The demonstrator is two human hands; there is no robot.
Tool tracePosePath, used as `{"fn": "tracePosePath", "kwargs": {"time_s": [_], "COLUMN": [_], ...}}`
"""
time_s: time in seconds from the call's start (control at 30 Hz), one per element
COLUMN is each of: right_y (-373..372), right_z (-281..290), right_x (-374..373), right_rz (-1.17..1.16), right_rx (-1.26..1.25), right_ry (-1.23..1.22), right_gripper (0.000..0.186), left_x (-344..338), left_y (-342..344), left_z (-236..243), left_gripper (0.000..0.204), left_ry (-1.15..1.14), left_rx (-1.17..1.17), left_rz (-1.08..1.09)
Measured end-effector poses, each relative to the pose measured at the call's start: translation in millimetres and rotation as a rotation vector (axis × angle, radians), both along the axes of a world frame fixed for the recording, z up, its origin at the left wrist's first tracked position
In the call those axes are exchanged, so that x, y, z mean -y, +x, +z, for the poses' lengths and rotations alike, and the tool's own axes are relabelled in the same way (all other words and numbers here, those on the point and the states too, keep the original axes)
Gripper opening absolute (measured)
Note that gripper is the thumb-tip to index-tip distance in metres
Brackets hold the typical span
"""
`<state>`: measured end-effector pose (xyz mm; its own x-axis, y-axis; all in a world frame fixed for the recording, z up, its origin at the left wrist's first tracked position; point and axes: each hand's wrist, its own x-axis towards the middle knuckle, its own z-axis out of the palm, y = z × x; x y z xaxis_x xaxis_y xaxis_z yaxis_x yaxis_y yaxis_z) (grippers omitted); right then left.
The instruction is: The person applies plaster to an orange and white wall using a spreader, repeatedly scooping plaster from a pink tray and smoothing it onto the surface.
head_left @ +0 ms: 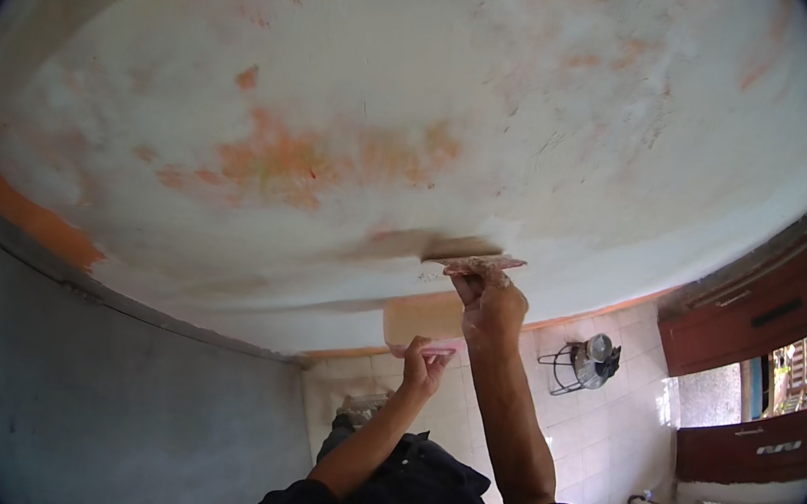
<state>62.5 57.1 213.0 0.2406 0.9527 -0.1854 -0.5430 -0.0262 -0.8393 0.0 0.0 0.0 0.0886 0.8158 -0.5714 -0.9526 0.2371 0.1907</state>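
At wall (577, 152): right fingers (466, 286) grip pink spreader (491, 263) | left fingers (418, 346) grip pink plate (442, 351) | round container (598, 348), contents unclear

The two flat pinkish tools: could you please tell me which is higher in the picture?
The tool in the right hand; the other tool, in the left hand, is lower.

A flat, reddish-pink putty spreader (483, 263), smeared with pale residue, is gripped in the right hand (495, 309), its broad blade lying roughly crosswise close against the wall (586, 164); whether its whole edge touches is unclear. A second, thin pink plate (439, 351) sits pinched in the left hand (422, 370), lower and apart from the first, nearly level. The wall carries an uneven whitish coat, with blotchy orange patches showing and a bare orange strip along its left edge
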Motion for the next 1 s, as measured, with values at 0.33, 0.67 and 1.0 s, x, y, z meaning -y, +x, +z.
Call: {"fn": "tracePosePath", "kwargs": {"time_s": [0.33,0.67,1.0], "right_y": [33.9,9.3,18.5], "right_z": [-150.4,-4.8,-85.2], "right_x": [51.6,-9.1,38.8], "right_rz": [0.051,-0.003,-0.135], "right_rx": [0.311,0.022,-0.177], "right_ry": [-0.155,0.03,-0.428], "right_gripper": [0.017,0.015,0.015], "left_x": [10.4,26.0,30.3], "left_y": [2.7,-16.2,-4.7], "left_z": [-3.4,-12.7,-13.9], "left_gripper": [0.031,0.031,0.028], "left_ry": [-0.055,-0.048,-0.055], "left_rx": [-0.03,-0.069,-0.064], "left_rz": [-0.034,-0.008,0.007]}}
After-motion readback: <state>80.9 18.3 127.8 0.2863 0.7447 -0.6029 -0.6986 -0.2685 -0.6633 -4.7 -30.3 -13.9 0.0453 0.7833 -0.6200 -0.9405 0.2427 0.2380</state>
